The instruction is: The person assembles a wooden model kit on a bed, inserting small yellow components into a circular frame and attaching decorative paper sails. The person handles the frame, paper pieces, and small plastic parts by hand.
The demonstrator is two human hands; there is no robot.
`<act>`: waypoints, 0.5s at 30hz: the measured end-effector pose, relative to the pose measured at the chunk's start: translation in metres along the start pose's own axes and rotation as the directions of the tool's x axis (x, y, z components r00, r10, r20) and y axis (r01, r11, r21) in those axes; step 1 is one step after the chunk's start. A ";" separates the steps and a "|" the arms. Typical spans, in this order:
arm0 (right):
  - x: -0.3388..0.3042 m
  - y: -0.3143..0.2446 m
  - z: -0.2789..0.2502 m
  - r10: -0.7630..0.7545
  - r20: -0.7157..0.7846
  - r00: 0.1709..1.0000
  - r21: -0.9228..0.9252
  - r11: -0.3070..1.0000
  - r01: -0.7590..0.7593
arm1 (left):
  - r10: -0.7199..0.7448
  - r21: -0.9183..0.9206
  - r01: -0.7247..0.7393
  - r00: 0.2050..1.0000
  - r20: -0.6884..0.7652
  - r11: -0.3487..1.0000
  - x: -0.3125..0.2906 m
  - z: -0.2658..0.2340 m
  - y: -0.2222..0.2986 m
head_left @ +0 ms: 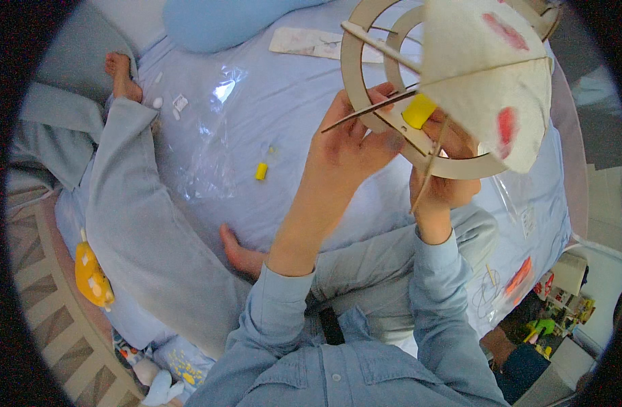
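Observation:
Raised above the bed is a lantern-like frame (pixel 352 61) of thin wooden rings and sticks, with white panels (pixel 487 81) bearing red smudges on its right side. My left hand (pixel 357 146) grips the lower left of the ring, fingers curled around the wood. On the other side, my right hand (pixel 453 159) closes on the lower ring, partly hidden by the wood and the panel. Between my hands a yellow cylinder (pixel 418 110) sits against the frame, close to my right fingers; whether they touch it I cannot tell. Thin sticks jut out from the ring toward me.
A small yellow-ended piece (pixel 261 171) lies on the light blue sheet, near crumpled clear plastic (pixel 206 166). Farther off are a whitish flat strip (pixel 304 42) and a blue pillow (pixel 216 24). A red item (pixel 519 276) lies at the right, and a slatted rail (pixel 63 288) borders the left.

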State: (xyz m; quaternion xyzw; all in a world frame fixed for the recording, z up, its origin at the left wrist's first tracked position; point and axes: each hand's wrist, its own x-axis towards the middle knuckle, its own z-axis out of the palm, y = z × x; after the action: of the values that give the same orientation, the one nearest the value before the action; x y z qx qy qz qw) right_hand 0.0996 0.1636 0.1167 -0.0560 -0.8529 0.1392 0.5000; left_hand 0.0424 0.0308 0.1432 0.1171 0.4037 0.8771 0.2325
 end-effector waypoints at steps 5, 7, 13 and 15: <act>0.014 0.000 -0.005 0.014 -0.013 1.000 0.237 0.971 -0.010 | 0.082 0.195 -0.121 0.977 0.198 0.973 0.005 -0.018 0.007; -0.003 0.001 -0.012 0.126 0.030 0.992 0.144 0.981 -0.129 | 0.099 0.296 -0.155 0.975 0.198 0.943 0.005 -0.022 0.015; -0.023 -0.004 -0.029 0.258 0.200 0.945 0.182 0.938 -0.295 | 0.392 0.494 -0.476 0.879 0.270 0.727 0.002 -0.025 0.024; -0.024 -0.004 -0.027 0.261 0.230 0.938 0.256 0.913 -0.317 | 0.480 0.513 -0.567 0.822 0.306 0.645 0.001 -0.020 0.031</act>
State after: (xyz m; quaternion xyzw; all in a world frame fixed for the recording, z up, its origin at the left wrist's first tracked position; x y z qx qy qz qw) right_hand 0.1349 0.1588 0.1103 -0.0949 -0.8494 0.3395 0.3926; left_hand 0.0243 0.0011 0.1539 0.3563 0.5834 0.7281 -0.0509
